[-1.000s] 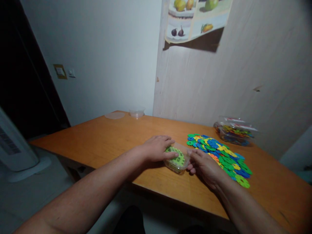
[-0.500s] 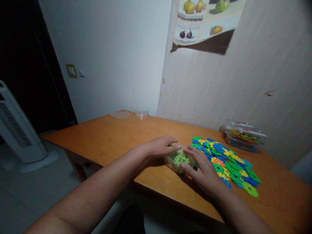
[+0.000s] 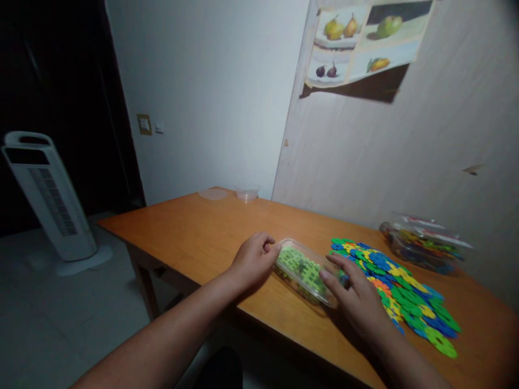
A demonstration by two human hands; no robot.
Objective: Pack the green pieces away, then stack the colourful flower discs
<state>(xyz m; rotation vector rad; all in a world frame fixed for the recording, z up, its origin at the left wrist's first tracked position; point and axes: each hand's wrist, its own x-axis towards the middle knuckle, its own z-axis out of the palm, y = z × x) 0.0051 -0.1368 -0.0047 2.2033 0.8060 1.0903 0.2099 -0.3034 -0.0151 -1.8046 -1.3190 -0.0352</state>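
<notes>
A clear plastic box with a lid lies near the table's front edge, light-green interlocking pieces showing through its top. My left hand is at the box's left end, fingers curled and thumb against the corner of the rim. At the opposite end, my right hand has its thumb on the lid's edge and its fingers reaching round the far side, partly hiding that end. Just right of the box spreads a pile of coloured plastic discs in green, blue, yellow and orange.
Another clear container with coloured pieces stands against the wall at the back right. At the back left of the wooden table are a clear bowl and a round lid. A white tower fan stands on the floor.
My hands have moved apart from over the lid to the box's two ends, uncovering more of its top. The view has turned slightly left.
</notes>
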